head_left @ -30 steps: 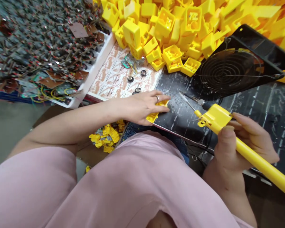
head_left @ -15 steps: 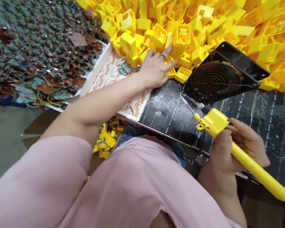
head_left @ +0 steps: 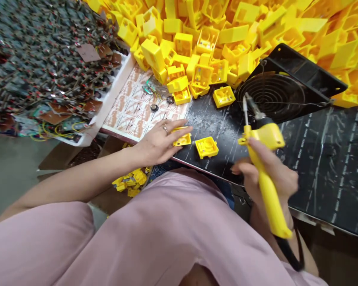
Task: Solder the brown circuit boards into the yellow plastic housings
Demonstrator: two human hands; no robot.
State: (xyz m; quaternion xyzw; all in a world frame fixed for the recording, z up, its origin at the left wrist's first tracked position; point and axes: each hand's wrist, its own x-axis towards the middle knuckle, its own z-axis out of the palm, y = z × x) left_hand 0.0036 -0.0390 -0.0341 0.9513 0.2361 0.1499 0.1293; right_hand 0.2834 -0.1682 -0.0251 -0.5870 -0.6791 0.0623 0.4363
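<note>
My left hand [head_left: 158, 143] lies spread on the edge of the black bench mat [head_left: 226, 127], its fingertips over a small yellow plastic housing [head_left: 181, 139] and holding nothing. A larger yellow housing [head_left: 207, 147] sits just right of it, and another [head_left: 223, 96] lies farther up the mat. My right hand [head_left: 265, 174] grips the yellow handle of a soldering iron [head_left: 264, 159]. The iron's thin metal tip [head_left: 245, 111] points upward, away from the mat and near the fan guard.
A heap of yellow housings [head_left: 211, 39] rises behind the mat. A black fan with a spiral guard [head_left: 271, 97] stands at its top edge. To the left are a printed paper sheet [head_left: 128, 115], a white-edged tray of wired components [head_left: 47, 71], and small yellow pieces [head_left: 129, 180] below.
My left hand has come back from the yellow heap to the mat, where two housings now lie near it. My right hand has turned the soldering iron tip-up.
</note>
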